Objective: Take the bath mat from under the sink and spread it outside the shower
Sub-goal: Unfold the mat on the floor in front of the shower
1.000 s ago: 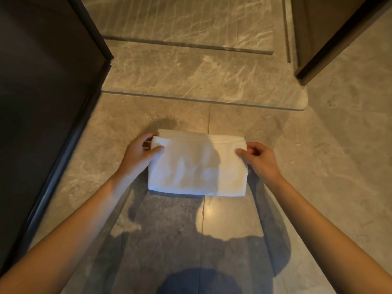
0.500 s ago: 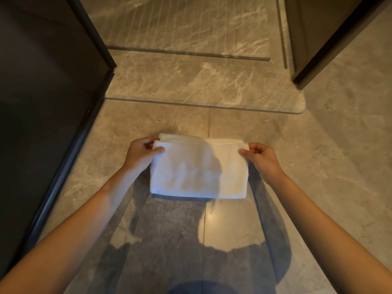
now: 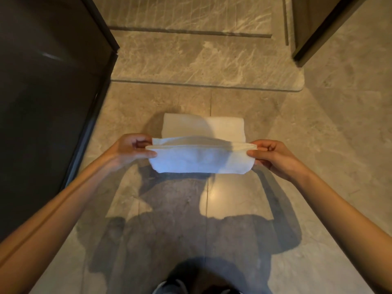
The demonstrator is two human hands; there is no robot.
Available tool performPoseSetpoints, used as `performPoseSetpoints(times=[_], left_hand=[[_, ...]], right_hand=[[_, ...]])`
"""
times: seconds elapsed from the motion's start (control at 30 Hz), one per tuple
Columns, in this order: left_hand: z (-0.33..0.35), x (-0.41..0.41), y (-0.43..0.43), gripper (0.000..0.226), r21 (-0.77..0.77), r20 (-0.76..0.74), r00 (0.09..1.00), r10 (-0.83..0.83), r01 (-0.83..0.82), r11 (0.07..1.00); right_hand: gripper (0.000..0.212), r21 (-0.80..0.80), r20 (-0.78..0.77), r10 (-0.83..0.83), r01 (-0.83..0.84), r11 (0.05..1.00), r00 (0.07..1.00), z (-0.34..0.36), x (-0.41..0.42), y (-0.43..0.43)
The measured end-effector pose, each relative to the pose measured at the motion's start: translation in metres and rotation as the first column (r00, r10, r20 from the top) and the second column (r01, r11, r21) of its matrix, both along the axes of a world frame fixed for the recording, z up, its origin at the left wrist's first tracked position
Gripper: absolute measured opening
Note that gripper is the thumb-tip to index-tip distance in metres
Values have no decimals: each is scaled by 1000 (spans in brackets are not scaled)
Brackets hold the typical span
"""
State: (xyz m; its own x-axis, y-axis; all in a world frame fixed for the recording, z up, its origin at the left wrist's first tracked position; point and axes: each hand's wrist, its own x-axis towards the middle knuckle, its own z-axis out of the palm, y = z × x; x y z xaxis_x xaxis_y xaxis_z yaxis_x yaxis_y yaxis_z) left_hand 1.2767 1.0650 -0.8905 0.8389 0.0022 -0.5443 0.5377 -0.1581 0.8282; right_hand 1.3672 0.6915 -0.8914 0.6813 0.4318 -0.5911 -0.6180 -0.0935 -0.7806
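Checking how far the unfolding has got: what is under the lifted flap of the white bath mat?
Under the raised flap of the white terry bath mat, pinched by the left hand and right hand, lies its far folded layer on the grey marble floor. The flap hides the near part.

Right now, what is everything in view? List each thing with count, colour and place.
bath mat: one, white, partly unfolded, near layers lifted, far part on the floor
floor: beige marble tiles, all around
shower threshold: one, raised marble step, beyond the mat
dark panel: one, dark brown, left side
shoe: one, grey, bottom edge
left hand: pinching the mat's left corner
right hand: pinching the mat's right corner
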Motion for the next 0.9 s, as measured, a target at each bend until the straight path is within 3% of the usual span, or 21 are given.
performPoseSetpoints(times=[0.07,0.13,0.2,0.37,0.57,0.67,0.8,0.9], left_hand=[[4,-12,-3,26,23,-41,998,-55,56,998],[2,-25,-5,21,27,-77,993,-92,94,995],[-7,-40,-8,23,65,-99,984,-147,154,986],[-36,-78,-22,25,115,-195,960,-199,224,968],[-68,-104,-35,24,240,-233,919,-319,372,897],[-74,-112,-33,28,223,-202,866,-458,496,839],[-84,-126,-28,36,338,-57,784,-618,598,727],[-81,-125,-26,38,354,-67,762,-645,622,698]], right_hand=[[31,7,-12,65,-65,998,998,1,-11,-4],[17,-58,7,150,-149,987,989,0,-23,-7],[26,-161,27,230,-223,961,973,-7,-34,-13],[15,-286,-4,459,-440,851,889,-30,-60,-21],[17,-390,6,591,-543,744,806,-55,-83,-18],[18,-434,-2,647,-584,686,762,-61,-92,-19],[26,-560,41,771,-625,544,635,-63,-107,-18],[28,-542,21,762,-633,552,647,-60,-104,-15]])
